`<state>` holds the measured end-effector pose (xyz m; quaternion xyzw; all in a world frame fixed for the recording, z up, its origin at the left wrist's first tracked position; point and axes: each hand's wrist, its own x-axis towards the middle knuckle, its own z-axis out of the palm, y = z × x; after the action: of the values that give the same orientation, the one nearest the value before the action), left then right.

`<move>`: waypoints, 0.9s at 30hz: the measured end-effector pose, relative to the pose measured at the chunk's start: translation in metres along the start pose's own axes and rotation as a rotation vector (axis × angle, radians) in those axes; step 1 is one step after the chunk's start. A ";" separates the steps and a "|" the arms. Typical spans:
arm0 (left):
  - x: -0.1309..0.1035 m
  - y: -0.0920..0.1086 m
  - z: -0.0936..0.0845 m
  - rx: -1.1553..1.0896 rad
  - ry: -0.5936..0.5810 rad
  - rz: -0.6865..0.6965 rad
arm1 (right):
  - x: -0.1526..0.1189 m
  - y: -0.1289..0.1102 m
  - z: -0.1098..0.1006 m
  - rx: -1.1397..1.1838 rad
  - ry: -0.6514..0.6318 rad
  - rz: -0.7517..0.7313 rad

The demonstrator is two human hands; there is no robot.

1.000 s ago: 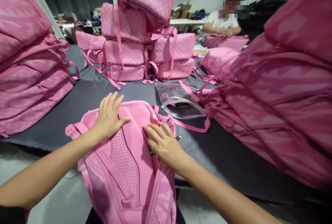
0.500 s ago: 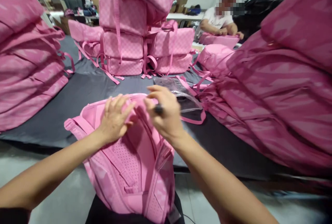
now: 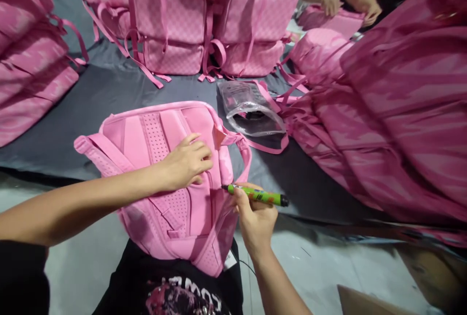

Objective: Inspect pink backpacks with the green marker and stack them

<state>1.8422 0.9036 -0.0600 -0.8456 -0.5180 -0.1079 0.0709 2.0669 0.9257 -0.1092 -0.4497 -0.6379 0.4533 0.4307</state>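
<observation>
A pink backpack (image 3: 197, 120) lies tilted between my lap and the table edge, its padded back panel and shoulder straps facing up. My left hand (image 3: 188, 161) rests on that panel, fingers apart and slightly bent. In my right hand (image 3: 257, 220) is a green marker (image 3: 260, 194), held between thumb and fingers. The marker's dark tip points left, at or very near the backpack's right side; whether it touches I cannot tell. A looped pink handle (image 3: 246, 157) stands up just beyond the marker.
A clear plastic bag (image 3: 251, 110) lies on the dark-covered table (image 3: 113, 93). Pink checkered backpacks (image 3: 173, 18) are stacked behind it. Camouflage backpack piles rise on the left (image 3: 27, 76) and the right (image 3: 397, 125). Across the table, a person's hands (image 3: 332, 4) hold a pink bag.
My left hand has slid right and down over the back panel. My right hand has moved down to the backpack's right side with the marker. The view has tipped downward.
</observation>
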 end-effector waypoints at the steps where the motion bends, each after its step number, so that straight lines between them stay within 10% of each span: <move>1: -0.002 0.002 0.003 -0.012 0.033 0.001 | 0.001 0.000 0.004 -0.031 0.031 -0.054; 11: -0.004 0.006 0.013 0.037 0.138 0.015 | 0.012 0.012 0.034 -0.235 0.057 -0.361; 27: -0.005 0.003 0.017 0.058 0.187 0.027 | 0.019 0.002 0.030 -0.344 -0.039 -0.350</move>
<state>1.8448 0.9021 -0.0779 -0.8362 -0.5009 -0.1702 0.1448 2.0343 0.9389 -0.1146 -0.3901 -0.7822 0.2650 0.4072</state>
